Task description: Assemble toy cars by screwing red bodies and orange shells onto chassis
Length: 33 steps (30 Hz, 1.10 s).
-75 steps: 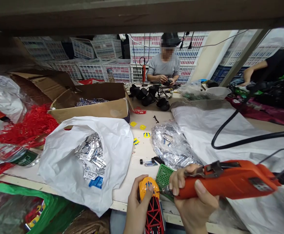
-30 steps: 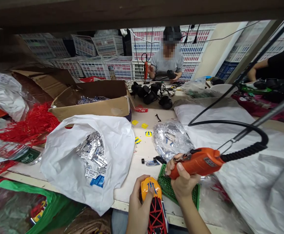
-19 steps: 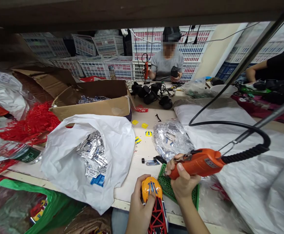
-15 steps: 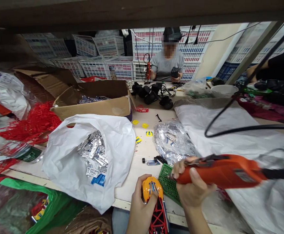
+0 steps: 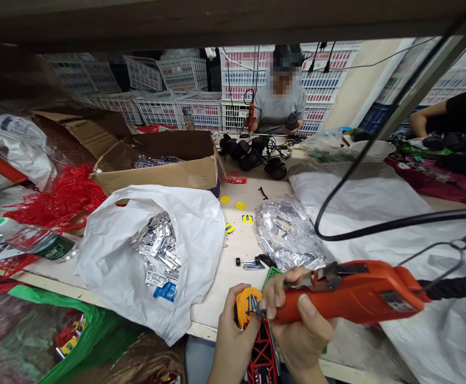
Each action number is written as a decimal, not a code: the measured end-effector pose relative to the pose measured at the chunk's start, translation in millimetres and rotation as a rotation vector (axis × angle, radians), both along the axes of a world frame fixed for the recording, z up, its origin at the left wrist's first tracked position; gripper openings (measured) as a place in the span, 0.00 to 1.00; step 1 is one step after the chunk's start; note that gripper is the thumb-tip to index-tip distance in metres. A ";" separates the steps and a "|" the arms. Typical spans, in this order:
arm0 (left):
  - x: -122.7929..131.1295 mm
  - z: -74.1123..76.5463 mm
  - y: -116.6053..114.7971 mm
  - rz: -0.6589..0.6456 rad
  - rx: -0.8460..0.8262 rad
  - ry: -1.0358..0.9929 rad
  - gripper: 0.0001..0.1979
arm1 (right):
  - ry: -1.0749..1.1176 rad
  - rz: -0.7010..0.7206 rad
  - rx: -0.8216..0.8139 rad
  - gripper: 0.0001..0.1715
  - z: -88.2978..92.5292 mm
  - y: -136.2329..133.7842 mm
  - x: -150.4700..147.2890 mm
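Observation:
My left hand (image 5: 233,341) is closed around a toy car (image 5: 262,349) with an orange-yellow front, blue markings and a red lattice frame, held at the table's front edge. Wrapped round an orange electric screwdriver (image 5: 353,293), my right hand (image 5: 297,325) keeps the tool lying sideways. Its tip reaches the orange front of the car, close to my left thumb; whether it sits on a screw is too small to tell. Behind my right hand, a green perforated tray (image 5: 273,273) is mostly hidden. Small parts with a black end (image 5: 251,263) lie just beyond.
A white bag (image 5: 200,229) of shiny metallic parts stands left, before a cardboard box (image 5: 160,173). Yellow pieces (image 5: 241,205) and a clear bag of parts (image 5: 291,234) lie mid-table. A black cable (image 5: 361,221) loops at right. A co-worker (image 5: 278,101) sits opposite.
My right hand has brought the screwdriver leftward from over the green tray to the car's orange front. The car stays in my left hand, and the view has shifted slightly.

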<state>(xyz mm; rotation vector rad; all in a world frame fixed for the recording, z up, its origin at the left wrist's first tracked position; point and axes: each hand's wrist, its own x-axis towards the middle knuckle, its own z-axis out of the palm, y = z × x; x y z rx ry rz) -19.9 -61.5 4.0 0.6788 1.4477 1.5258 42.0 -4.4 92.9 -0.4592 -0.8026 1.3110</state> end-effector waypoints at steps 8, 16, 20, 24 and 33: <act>1.7 1.2 0.3 0.021 0.012 -0.013 0.17 | -0.054 -0.031 0.014 0.11 -2.4 -4.1 -3.5; 1.8 9.9 1.7 0.057 -0.013 -0.009 0.16 | -0.140 -0.018 0.086 0.11 -16.1 -9.0 -3.0; 2.1 7.3 2.4 0.053 -0.010 -0.037 0.16 | -0.194 -0.049 0.123 0.09 -27.3 -9.9 -1.2; 2.7 -1.2 2.5 0.050 -0.022 -0.074 0.17 | -0.228 -0.010 0.169 0.07 -28.8 -9.0 -1.5; 3.9 -14.1 3.7 0.096 -0.033 0.002 0.23 | -0.233 0.060 0.111 0.10 -37.0 -8.2 -6.0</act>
